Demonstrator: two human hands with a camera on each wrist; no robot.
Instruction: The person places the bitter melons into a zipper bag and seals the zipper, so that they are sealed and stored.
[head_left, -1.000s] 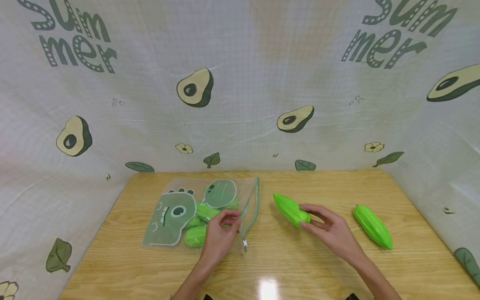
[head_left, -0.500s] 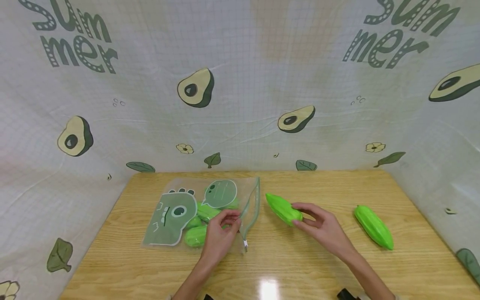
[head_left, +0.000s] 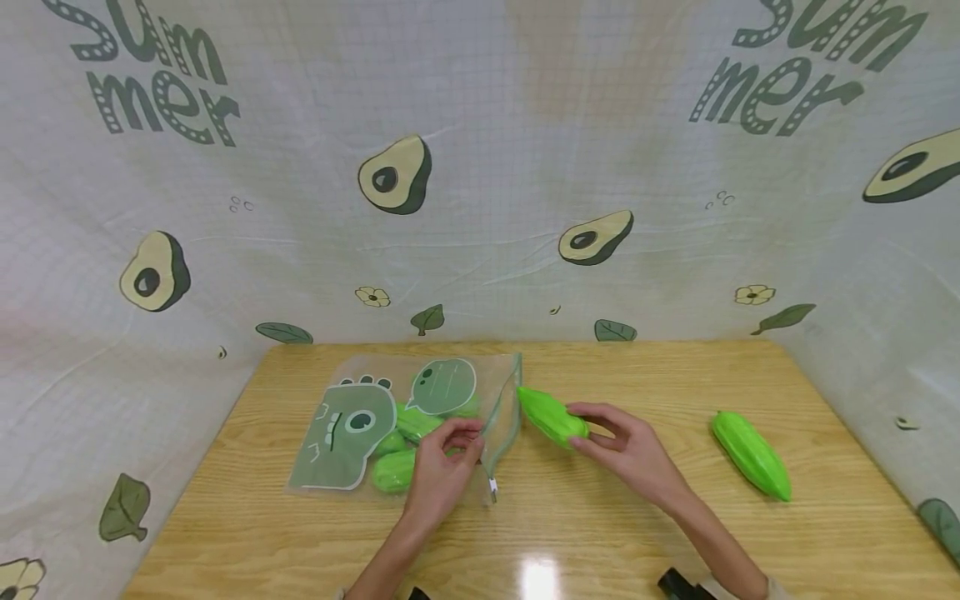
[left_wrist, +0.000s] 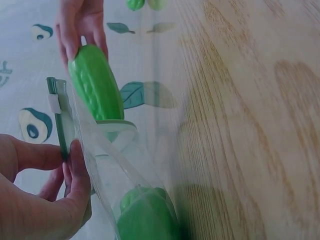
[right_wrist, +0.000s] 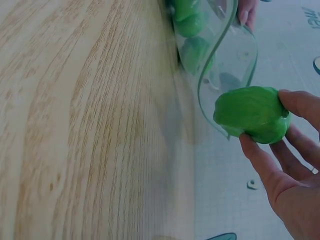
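My left hand point(head_left: 438, 477) pinches the open edge of a clear zip bag point(head_left: 491, 373), printed with a green cartoon monster. Inside lie several green toy cucumbers point(head_left: 393, 472), partly covered by the print and that hand. My right hand point(head_left: 628, 454) holds another bright green toy cucumber point(head_left: 550, 417) by its blunt end, thumb and fingers on either side. Its pointed tip is right at the bag's mouth. In the left wrist view, the ribbed cucumber point(left_wrist: 95, 82) overlaps the bag's rim; in the right wrist view, the green-edged mouth point(right_wrist: 202, 90) gapes in front of it.
A loose green toy cucumber point(head_left: 752, 455) lies on the wooden table point(head_left: 660, 375) to the right. A white zip slider point(head_left: 492, 485) sits at the near end of the bag's edge. Behind and beside the table hangs a white cloth point(head_left: 480, 275) with avocado prints.
My right hand has moved left with the toy cucumber, bringing its tip to the bag's mouth. My left hand keeps its hold on the bag's edge.
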